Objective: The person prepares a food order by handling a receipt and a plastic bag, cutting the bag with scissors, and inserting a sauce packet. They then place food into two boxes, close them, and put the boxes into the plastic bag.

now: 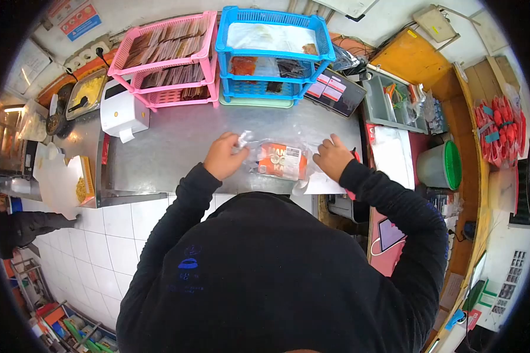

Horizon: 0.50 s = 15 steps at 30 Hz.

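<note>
On the steel counter in front of me lies an orange and white food pack (280,161) with printed lettering, inside a clear plastic bag (254,143). My left hand (224,156) is closed on the bag's bunched left end, with crumpled plastic showing at the fingertips. At the bag's right side, my right hand (334,157) has curled fingers that seem to pinch the thin plastic. A white paper sheet (324,184) lies at the counter's edge below my right hand.
Behind the counter (182,135) stand a pink rack (159,65) with many flat packets and a blue rack (274,53). A white label printer (122,112) is at left. A tablet (334,93), a grey tray (394,100) and a bucket (439,165) are at right.
</note>
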Motion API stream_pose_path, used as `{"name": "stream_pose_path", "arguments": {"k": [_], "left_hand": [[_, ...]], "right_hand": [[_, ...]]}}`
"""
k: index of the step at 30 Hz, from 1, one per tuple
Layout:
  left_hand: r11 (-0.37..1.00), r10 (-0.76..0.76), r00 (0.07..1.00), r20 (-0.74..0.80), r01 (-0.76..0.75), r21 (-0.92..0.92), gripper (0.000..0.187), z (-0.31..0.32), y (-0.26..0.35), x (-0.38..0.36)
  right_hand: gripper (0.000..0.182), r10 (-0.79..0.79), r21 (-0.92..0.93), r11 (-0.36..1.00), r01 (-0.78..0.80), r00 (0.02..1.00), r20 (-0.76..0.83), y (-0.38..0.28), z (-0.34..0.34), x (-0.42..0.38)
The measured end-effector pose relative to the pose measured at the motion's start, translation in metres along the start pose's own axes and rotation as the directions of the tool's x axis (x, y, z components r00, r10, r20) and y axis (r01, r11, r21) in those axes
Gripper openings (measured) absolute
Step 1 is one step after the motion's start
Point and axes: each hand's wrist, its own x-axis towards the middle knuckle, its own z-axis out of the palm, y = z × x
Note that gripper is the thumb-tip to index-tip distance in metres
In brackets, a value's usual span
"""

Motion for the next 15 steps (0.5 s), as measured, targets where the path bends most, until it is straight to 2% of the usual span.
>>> {"name": "stream_pose_path", "arguments": {"k": [2, 5, 7, 8, 9, 11, 12, 14, 15], "left_hand": [[0.983, 0.107, 0.992, 0.07, -0.095, -0.155, 0.023, 0.002, 0.022, 0.009], [0.948, 0.311, 0.948, -0.063, -0.314, -0.05, 0.023, 0.011, 0.057, 0.022], [0.876, 0.482, 0.876, 0.019, -0.482, 0.001, 0.022, 0.016, 0.073, 0.035], [0.828, 0.558, 0.827, 0.066, -0.56, 0.019, 0.021, 0.016, 0.076, 0.038], [0.876, 0.481, 0.86, 0.174, -0.463, -0.133, 0.022, 0.016, 0.075, 0.04], [0.906, 0.349, 0.84, 0.414, -0.189, -0.379, 0.024, 0.015, 0.074, 0.047], [0.893, 0.213, 0.736, 0.643, 0.12, -0.433, 0.053, 0.013, 0.054, 0.054], [0.893, 0.317, 0.881, 0.351, -0.152, -0.425, 0.079, 0.009, 0.025, 0.041], [0.877, 0.379, 0.906, 0.191, -0.285, -0.387, 0.093, 0.012, 0.009, 0.034]], "right_hand": [[0.011, -0.168, 0.055, 0.981, 0.188, 0.949, -0.266, 0.015, -0.028, 0.003], [0.016, 0.046, 0.311, 0.937, 0.158, 0.828, -0.559, 0.008, -0.045, 0.018], [0.022, 0.336, 0.716, 0.698, -0.014, 0.889, -0.31, -0.002, -0.044, 0.032], [0.024, 0.355, 0.807, 0.589, -0.042, 0.911, -0.211, -0.004, -0.037, 0.035], [0.026, 0.37, 0.879, 0.47, -0.084, 0.922, -0.11, -0.006, -0.03, 0.038], [0.029, 0.246, 0.923, 0.383, -0.034, 0.967, -0.066, -0.003, -0.011, 0.045], [0.022, 0.278, 0.972, 0.234, -0.011, 0.959, -0.056, -0.004, -0.004, 0.042], [0.014, 0.326, 0.993, 0.016, -0.117, 0.939, 0.106, -0.002, 0.006, 0.034], [0.011, 0.341, 0.982, -0.096, -0.163, 0.922, 0.186, -0.001, 0.011, 0.031]]}}
